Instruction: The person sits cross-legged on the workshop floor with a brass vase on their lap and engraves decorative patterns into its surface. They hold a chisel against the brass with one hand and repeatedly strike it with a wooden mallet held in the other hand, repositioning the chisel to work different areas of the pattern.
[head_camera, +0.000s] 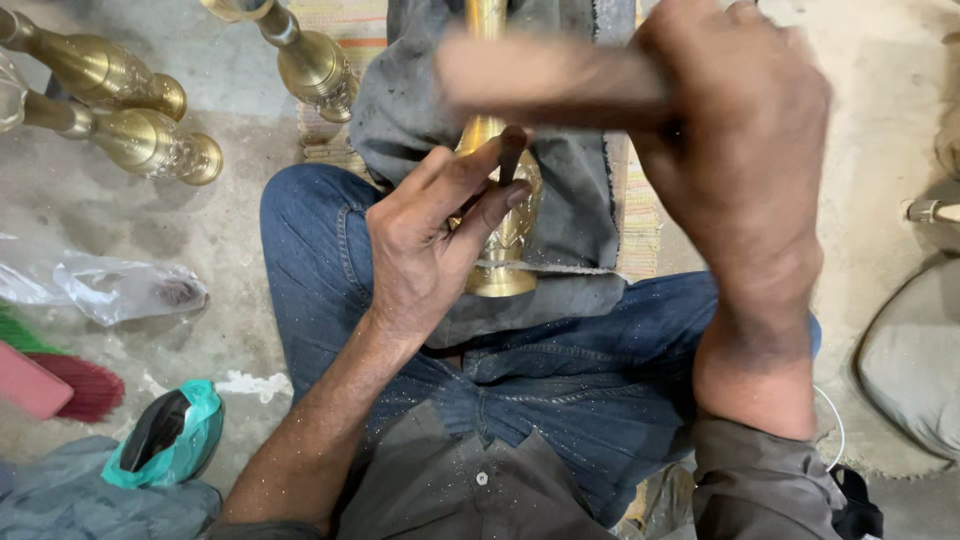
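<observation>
A brass vase-shaped piece (503, 225) lies on a grey cloth (420, 100) across my crossed legs in blue jeans. My left hand (425, 245) pinches a small dark chisel (510, 155) between thumb and fingers, its tip set against the brass body. My right hand (740, 150) is raised above it, gripping a wooden hammer handle (545, 85) that is blurred with motion. The hammer's head is hidden from view.
Three more brass pieces (150, 140) lie on the concrete floor at the upper left. A crumpled clear plastic bag (110, 285), a red broom (75, 385) and a teal bag (170, 435) sit at the left. A grey cushion (915, 360) lies at the right.
</observation>
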